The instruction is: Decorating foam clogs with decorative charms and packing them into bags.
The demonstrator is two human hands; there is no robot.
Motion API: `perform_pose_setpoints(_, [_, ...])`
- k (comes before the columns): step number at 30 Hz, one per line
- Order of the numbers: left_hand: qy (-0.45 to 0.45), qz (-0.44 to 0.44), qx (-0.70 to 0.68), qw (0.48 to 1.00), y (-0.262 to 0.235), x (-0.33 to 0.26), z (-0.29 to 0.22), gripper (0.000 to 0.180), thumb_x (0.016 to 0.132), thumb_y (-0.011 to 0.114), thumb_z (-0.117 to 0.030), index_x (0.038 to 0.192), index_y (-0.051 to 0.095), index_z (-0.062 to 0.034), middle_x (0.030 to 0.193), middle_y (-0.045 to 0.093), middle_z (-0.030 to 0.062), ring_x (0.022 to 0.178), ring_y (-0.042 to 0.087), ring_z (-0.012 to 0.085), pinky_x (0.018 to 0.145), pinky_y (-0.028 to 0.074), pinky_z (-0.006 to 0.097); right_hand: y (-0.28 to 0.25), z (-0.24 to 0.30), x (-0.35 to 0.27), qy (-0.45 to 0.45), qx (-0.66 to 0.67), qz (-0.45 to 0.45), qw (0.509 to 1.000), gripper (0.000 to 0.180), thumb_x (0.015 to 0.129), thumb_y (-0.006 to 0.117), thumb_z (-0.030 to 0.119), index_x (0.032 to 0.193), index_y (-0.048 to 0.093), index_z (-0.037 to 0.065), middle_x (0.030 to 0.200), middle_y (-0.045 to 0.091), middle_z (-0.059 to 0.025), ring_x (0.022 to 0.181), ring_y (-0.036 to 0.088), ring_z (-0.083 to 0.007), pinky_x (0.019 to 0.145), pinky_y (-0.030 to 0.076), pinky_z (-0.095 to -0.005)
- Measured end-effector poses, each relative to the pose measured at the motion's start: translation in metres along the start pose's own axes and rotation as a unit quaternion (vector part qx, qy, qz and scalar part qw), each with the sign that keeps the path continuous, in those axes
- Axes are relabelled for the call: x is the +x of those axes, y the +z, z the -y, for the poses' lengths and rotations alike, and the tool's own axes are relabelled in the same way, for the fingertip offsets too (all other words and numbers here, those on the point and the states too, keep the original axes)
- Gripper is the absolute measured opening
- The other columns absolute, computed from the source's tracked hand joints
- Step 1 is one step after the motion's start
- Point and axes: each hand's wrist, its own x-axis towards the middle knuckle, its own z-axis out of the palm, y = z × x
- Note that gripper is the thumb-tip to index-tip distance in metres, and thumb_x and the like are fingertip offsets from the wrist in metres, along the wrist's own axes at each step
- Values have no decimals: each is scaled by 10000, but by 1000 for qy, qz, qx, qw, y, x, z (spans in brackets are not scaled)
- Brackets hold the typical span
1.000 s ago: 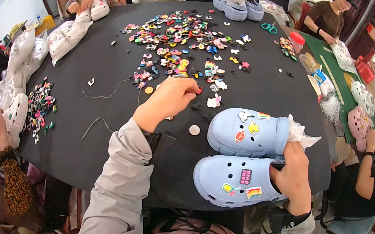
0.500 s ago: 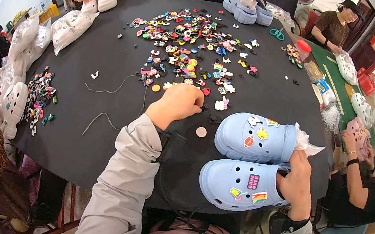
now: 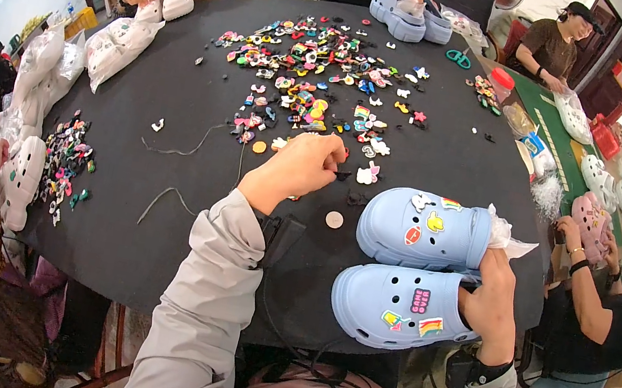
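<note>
Two light blue clogs lie side by side at the right, toes pointing left. The far clog (image 3: pixel 396 229) bears several charms and has white wrapping (image 3: pixel 513 238) sticking out of its heel. On the near clog (image 3: pixel 358 305) are a pink-and-black charm, a drink-like charm and a rainbow charm. My right hand (image 3: pixel 496 307) grips the near clog at its opening, its fingertips hidden inside. My left hand (image 3: pixel 299 166) is closed in a pinch at the near edge of the shoe-charm pile (image 3: pixel 309 58); what lies between its fingertips is hidden.
A round beige charm (image 3: pixel 334 220) lies left of the clogs. Loose strings (image 3: pixel 179 149) and a smaller charm heap (image 3: pixel 69 162) lie on the black table (image 3: pixel 129 246). Scissors (image 3: pixel 459 58) and a red-lidded jar (image 3: pixel 502 82) stand far right. Co-workers handle clogs around the table.
My left hand has shifted slightly farther away, toward the charm pile, with its fingers closing. My right hand and both clogs stay in place.
</note>
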Motion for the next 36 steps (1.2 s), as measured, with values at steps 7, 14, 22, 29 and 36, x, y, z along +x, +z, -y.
perform_pose_setpoints(7, [198,-162,-11,967,-4,-5,-62,95,719,670,29,793,654,-29,801,640,97,747,630,242,668,496,322,-5,-3,-5,0,-17,12,1000,479,551,785,154,945,572,-16,951,591,-201,901,568,-390,783,475,-439])
perform_pose_setpoints(14, [209,-84,7,974,3,-13,-83,95,720,649,24,800,651,-28,798,646,106,719,635,263,656,497,330,-7,-2,-4,-16,-10,4,1000,440,578,794,202,896,570,-3,893,594,-166,870,565,-358,756,468,-420])
perform_pose_setpoints(22, [235,78,24,969,-5,-33,-123,124,703,632,7,817,663,-30,765,634,105,706,625,297,628,499,374,-5,-4,-1,-17,-12,-7,1000,444,583,793,205,896,561,-7,901,590,-162,875,564,-358,750,469,-423])
perform_pose_setpoints(29, [251,148,3,957,5,-47,-133,101,733,631,-6,827,661,-28,779,640,104,738,625,308,676,497,386,-5,-3,-3,-17,-15,-2,1000,453,588,788,208,908,554,-9,914,587,-163,882,566,-359,756,467,-424])
perform_pose_setpoints(36, [191,178,-35,965,-1,-50,-141,194,741,640,-15,935,641,-28,760,664,121,715,643,310,651,501,386,-7,-2,-4,-19,-6,-5,1000,455,595,789,218,912,552,-6,915,583,-163,892,564,-359,757,465,-422])
